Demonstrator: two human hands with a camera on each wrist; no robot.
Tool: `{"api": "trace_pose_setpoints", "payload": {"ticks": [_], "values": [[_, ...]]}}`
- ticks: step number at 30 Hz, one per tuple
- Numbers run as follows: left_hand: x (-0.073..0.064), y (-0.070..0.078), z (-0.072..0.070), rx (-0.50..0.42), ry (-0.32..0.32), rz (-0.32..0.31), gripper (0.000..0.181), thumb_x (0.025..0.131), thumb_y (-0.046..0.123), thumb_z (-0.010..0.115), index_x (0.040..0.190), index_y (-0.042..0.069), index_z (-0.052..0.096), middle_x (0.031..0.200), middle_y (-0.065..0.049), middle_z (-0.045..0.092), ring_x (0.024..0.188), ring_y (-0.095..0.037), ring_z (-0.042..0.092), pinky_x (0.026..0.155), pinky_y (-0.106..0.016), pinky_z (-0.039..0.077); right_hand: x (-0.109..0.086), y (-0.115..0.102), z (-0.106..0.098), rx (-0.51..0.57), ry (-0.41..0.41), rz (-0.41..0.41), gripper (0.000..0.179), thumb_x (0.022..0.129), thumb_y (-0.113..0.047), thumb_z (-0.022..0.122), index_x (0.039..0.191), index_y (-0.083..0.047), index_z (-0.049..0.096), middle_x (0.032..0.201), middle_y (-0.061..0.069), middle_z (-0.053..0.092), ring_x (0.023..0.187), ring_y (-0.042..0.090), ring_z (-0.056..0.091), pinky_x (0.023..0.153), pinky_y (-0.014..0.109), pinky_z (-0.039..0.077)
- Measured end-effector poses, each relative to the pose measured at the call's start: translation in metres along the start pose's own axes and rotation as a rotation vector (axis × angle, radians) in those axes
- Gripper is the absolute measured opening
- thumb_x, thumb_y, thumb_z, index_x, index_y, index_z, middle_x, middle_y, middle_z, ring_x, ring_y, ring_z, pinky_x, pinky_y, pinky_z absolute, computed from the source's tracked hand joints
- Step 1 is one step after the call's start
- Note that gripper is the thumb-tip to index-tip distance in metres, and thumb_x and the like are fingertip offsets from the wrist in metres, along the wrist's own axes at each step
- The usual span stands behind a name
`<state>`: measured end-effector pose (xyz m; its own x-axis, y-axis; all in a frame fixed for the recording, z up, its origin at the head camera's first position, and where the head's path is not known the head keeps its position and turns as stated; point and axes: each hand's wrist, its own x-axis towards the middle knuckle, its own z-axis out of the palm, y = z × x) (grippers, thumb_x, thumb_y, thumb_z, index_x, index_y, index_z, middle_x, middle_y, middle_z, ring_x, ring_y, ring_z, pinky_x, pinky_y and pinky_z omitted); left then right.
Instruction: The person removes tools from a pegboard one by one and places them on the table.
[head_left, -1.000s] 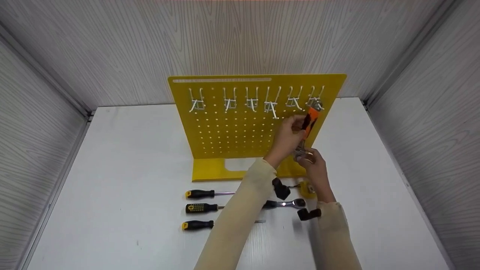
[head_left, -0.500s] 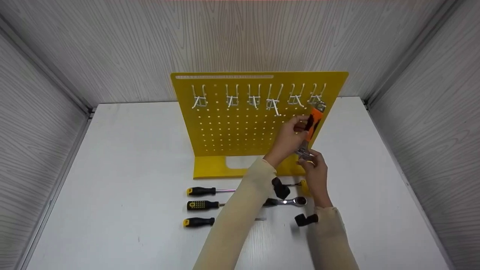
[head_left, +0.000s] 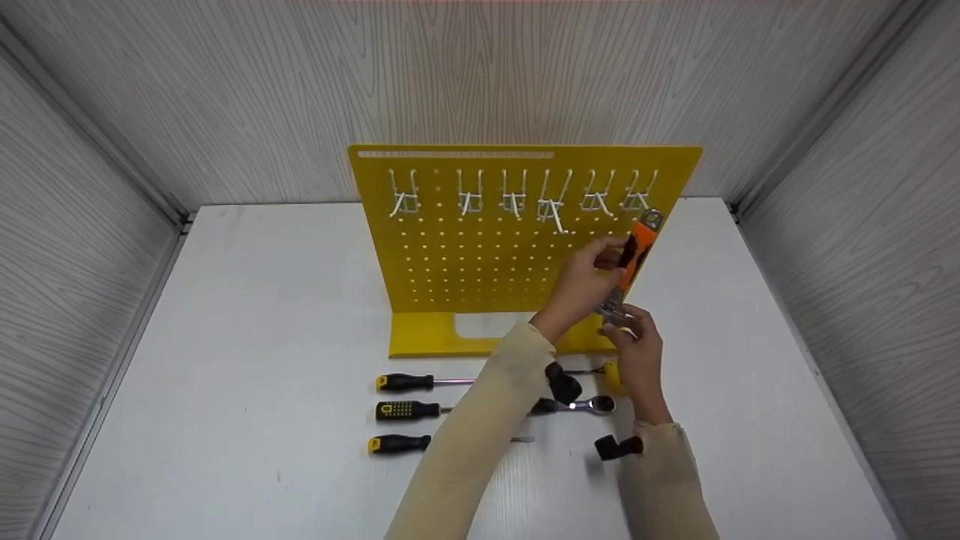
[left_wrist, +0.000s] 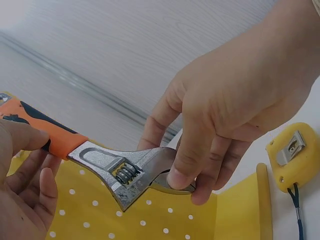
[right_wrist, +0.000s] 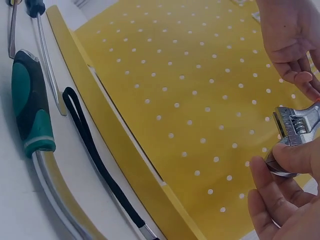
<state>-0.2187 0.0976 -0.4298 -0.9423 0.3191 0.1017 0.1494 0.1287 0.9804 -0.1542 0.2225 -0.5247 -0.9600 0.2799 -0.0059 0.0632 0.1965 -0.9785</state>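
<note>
My left hand (head_left: 583,286) grips the orange and black handle of an adjustable wrench (head_left: 636,251) in front of the right side of a yellow pegboard (head_left: 480,262). The wrench is tilted, its ringed handle end up, just below the rightmost white hook (head_left: 637,201). Lower down, my right hand (head_left: 641,358) pinches the metal head. The left wrist view shows the thumb and fingers of the right hand (left_wrist: 220,110) on the wrench's jaws, beside the knurled adjusting screw (left_wrist: 127,172). In the right wrist view the wrench head (right_wrist: 295,125) sits close before the perforated panel.
Several white hooks line the pegboard's upper part. On the white table (head_left: 247,337) before it lie screwdrivers (head_left: 405,383), a ratchet wrench (head_left: 600,405) and a yellow tape measure (left_wrist: 297,155), partly behind my forearms. Wood-grain walls (head_left: 480,82) enclose the table.
The wrench's ringed end has shifted down and right, from overlapping the rightmost hook to below it. Both hands keep their hold and move with it; the head view has shifted slightly.
</note>
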Motion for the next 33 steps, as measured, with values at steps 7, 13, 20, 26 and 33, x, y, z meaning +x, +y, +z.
{"api": "trace_pose_setpoints", "payload": {"ticks": [7,13,20,26,33], "values": [[-0.006,0.004,0.0,0.029,-0.011,0.017,0.038,0.092,0.006,0.063,0.128,0.014,0.059,0.111,-0.003,0.067,0.1,-0.008,0.061,0.088,-0.017,0.049,-0.004,0.0,-0.007,-0.011,0.011,0.016,0.029,0.097,-0.013,0.057,0.126,-0.013,0.053,0.116,0.009,0.06,0.087,0.006,0.068,0.084,0.026,0.054],[-0.014,0.002,-0.002,0.034,-0.038,0.017,0.038,0.092,0.006,0.063,0.129,0.014,0.058,0.112,-0.003,0.066,0.101,-0.008,0.06,0.092,-0.021,0.049,-0.01,0.004,-0.008,0.011,0.012,0.068,0.028,0.096,-0.014,0.058,0.124,-0.015,0.055,0.114,0.006,0.062,0.089,0.009,0.068,0.087,0.035,0.054],[-0.022,-0.004,-0.005,0.041,-0.069,0.01,0.038,0.092,0.006,0.063,0.128,0.013,0.056,0.112,-0.002,0.064,0.101,-0.007,0.059,0.093,-0.021,0.048,-0.02,0.006,-0.005,0.046,-0.021,0.144,0.03,0.096,-0.013,0.059,0.125,-0.015,0.054,0.118,0.005,0.059,0.099,0.015,0.065,0.094,0.034,0.051],[-0.029,-0.01,-0.009,0.011,-0.057,0.003,0.037,0.091,0.008,0.064,0.127,0.013,0.055,0.109,-0.001,0.064,0.097,-0.005,0.059,0.087,-0.017,0.048,-0.028,0.007,-0.007,0.083,-0.037,0.135,0.035,0.095,-0.009,0.059,0.129,-0.014,0.053,0.118,0.006,0.058,0.102,0.024,0.064,0.093,0.035,0.053],[-0.036,-0.014,-0.014,-0.013,-0.05,-0.021,0.038,0.091,0.01,0.066,0.127,0.012,0.055,0.108,-0.002,0.064,0.095,-0.006,0.06,0.087,-0.017,0.05,-0.037,0.007,-0.009,0.072,-0.071,0.124,0.038,0.092,-0.004,0.06,0.129,-0.011,0.051,0.116,0.004,0.055,0.106,0.024,0.059,0.087,0.027,0.053]]}}
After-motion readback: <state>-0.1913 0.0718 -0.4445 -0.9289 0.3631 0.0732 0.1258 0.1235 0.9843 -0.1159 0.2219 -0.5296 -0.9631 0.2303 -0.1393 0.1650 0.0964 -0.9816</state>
